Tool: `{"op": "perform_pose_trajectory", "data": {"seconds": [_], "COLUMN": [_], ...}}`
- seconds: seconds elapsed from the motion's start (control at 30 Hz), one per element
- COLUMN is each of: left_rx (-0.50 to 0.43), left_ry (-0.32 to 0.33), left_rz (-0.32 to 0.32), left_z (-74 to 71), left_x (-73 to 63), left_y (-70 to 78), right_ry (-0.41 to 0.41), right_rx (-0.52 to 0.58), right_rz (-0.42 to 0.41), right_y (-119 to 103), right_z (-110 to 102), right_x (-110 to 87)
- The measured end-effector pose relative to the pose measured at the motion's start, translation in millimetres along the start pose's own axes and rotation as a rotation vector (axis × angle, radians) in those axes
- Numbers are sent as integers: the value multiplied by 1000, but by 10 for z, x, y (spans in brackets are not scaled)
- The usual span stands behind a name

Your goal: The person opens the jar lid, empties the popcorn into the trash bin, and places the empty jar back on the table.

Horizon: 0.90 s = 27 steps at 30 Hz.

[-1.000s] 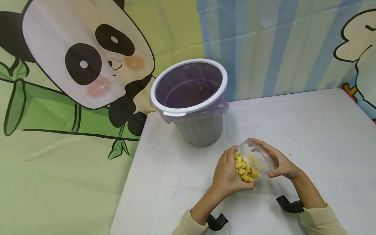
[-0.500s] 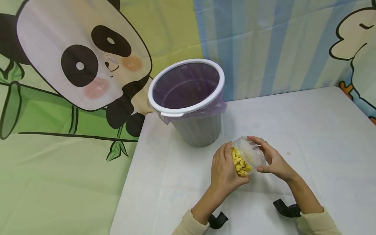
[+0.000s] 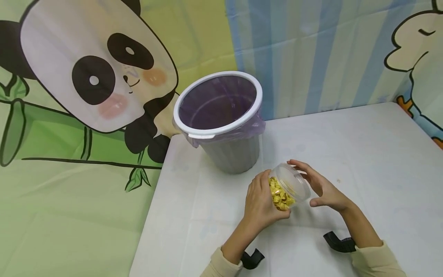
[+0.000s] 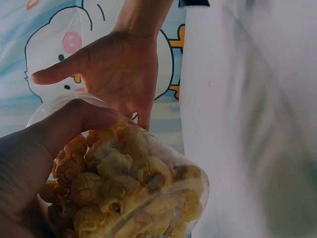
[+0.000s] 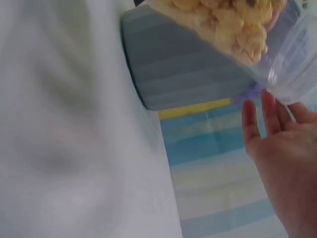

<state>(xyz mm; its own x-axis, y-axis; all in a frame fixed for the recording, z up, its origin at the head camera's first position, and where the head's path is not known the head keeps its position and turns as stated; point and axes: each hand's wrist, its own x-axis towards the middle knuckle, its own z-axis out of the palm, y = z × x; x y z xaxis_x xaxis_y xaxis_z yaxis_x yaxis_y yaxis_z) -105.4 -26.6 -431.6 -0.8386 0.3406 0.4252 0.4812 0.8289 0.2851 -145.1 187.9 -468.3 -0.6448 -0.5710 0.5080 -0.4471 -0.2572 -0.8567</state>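
A clear round plastic jar [image 3: 288,175] of yellow popcorn [image 3: 279,195] is held tilted above the white table, its clear lidded end toward the right. My left hand [image 3: 259,204] grips the jar from the left; in the left wrist view its thumb [image 4: 89,116] lies across the jar's side. Close to the lid end, my right hand [image 3: 328,192] is spread, its thumb standing apart from the jar. In the right wrist view the fingers [image 5: 270,114] are extended near the lid; whether a fingertip touches it, I cannot tell.
Behind and left of the jar stands a grey bin [image 3: 232,154] with a white rim ring and a purple liner bag. A printed cloth [image 3: 294,50] hangs behind the white table [image 3: 346,154]. Black wrist pieces [image 3: 339,243] sit at both sleeves.
The jar and my left hand have shifted slightly left. My right hand has loosened from the lid end, and its thumb has come away from the jar.
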Motion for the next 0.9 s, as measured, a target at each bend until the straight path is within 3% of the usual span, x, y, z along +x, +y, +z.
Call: {"op": "perform_pose_trajectory", "data": {"seconds": [0.1, 0.2, 0.3, 0.47, 0.57, 0.67, 0.8, 0.9], "left_rx": [15, 14, 2, -5, -10, -22, -10, 6], "left_ry": [3, 2, 5, -9, -17, -24, -45, -65], "left_rz": [4, 7, 5, 5, 8, 5, -2, -5], "left_z": [32, 43, 41, 37, 30, 22, 18, 22], "left_x": [4, 2, -10, -30, -33, -34, -31, -33], "left_y": [-29, -44, -52, -46, -38, -34, -37, -38], "right_ry": [105, 140, 89, -63, -111, -79, 20, 27], "right_rx": [-92, -175, -199, -160, -125, -116, -151, -159], "right_rz": [23, 31, 5, -68, -99, -82, 4, 42], "right_y": [8, -3, -20, -27, -14, 0, 14, 15], "right_z": [92, 123, 93, -3, -33, -21, 25, 38], "right_x": [0, 48, 100, 149, 157, 132, 81, 77]}}
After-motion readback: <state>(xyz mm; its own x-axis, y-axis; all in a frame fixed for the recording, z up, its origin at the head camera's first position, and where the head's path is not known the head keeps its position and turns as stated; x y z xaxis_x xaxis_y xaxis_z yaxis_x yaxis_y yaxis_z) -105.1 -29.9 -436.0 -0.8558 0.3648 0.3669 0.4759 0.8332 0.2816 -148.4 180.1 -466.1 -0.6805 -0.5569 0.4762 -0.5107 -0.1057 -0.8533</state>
